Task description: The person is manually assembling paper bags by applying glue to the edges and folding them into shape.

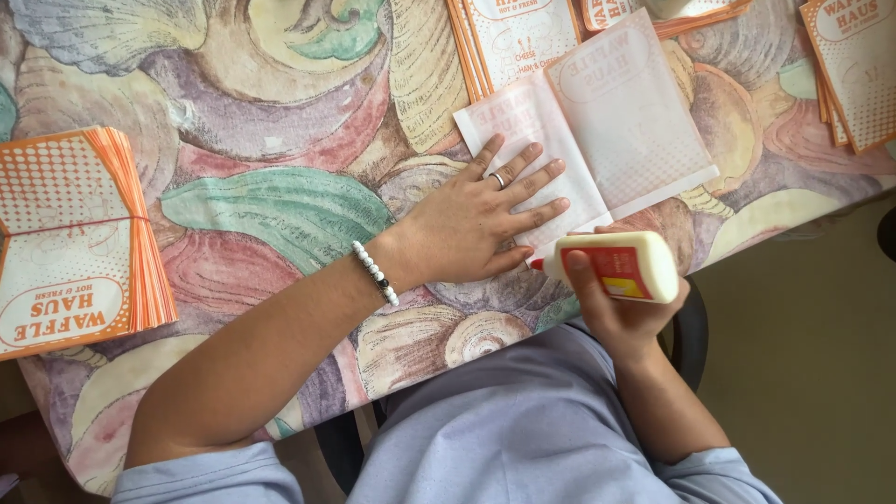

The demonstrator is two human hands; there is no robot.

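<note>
One glue bottle (621, 266) in right hand (621, 313) (nozzle at sheet (579, 140)), left hand (476, 224) flat

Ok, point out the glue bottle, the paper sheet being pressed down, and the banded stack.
glue bottle (621, 266), head view, middle of its body.
paper sheet (635, 121), head view, its right panel.
banded stack (65, 243), head view, top sheet.

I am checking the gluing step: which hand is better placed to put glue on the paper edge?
Probably the right hand: it holds the glue bottle, tip at the paper sheet, which the left hand presses flat.
</note>
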